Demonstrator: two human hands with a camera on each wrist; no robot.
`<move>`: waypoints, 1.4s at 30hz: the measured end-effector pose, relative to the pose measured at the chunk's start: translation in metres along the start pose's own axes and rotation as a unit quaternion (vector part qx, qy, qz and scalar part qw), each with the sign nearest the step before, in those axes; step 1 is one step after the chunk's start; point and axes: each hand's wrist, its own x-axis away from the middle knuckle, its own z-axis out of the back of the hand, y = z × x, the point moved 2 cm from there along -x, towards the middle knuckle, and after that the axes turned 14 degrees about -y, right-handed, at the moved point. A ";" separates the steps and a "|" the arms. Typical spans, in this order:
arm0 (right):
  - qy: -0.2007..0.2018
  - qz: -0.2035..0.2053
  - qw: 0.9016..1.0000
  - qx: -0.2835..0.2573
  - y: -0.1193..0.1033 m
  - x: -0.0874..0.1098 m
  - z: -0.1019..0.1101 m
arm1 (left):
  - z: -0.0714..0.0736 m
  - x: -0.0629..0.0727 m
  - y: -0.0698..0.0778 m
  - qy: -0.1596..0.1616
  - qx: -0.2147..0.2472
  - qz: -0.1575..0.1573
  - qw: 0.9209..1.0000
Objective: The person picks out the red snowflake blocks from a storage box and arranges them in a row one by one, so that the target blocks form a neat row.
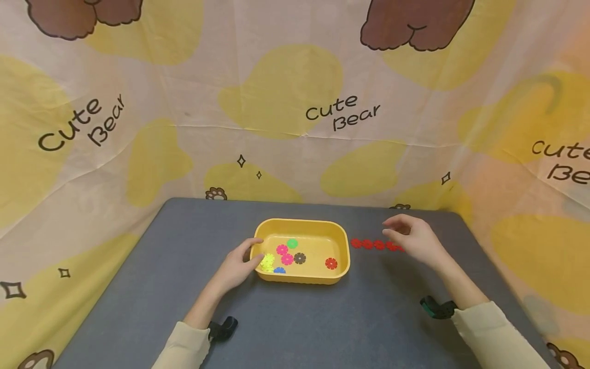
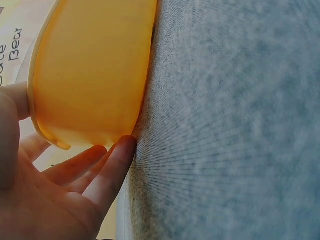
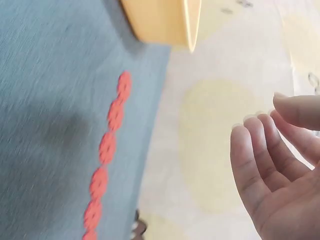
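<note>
A yellow plastic basin (image 1: 301, 280) stands on the table with several notched discs inside. My left hand (image 1: 236, 266) holds its left end; in the left wrist view the thumb lies over the rim (image 2: 33, 65) and the other fingers touch the end wall. Among the discs are a green one (image 1: 292, 243), pink ones (image 1: 282, 249), a dark grey one (image 1: 300, 258), a blue one (image 1: 279, 270), yellow ones (image 1: 267, 260) and a red one (image 1: 331, 263). My right hand (image 1: 412, 240) hovers over a row of red discs (image 3: 107, 148), fingers loosely bent, nothing between them.
The row of red discs runs rightward from beside the basin, its far end covered by my right hand in the head view. A grey-blue cloth (image 1: 304, 328) covers the table. A printed curtain (image 1: 276, 102) closes off the back and both sides.
</note>
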 end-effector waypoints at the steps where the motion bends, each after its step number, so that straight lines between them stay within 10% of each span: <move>1: -0.003 0.006 1.000 0.006 -0.004 -0.002 -0.003 | 0.000 0.000 0.000 -0.001 0.000 0.000 1.000; 22: -0.096 0.110 0.989 0.027 -0.058 -0.043 -0.062 | -0.001 0.002 0.001 0.003 0.002 0.002 1.000; 42: -0.190 0.110 0.970 0.101 -0.066 -0.075 -0.110 | 0.000 0.002 0.001 0.000 0.010 0.007 1.000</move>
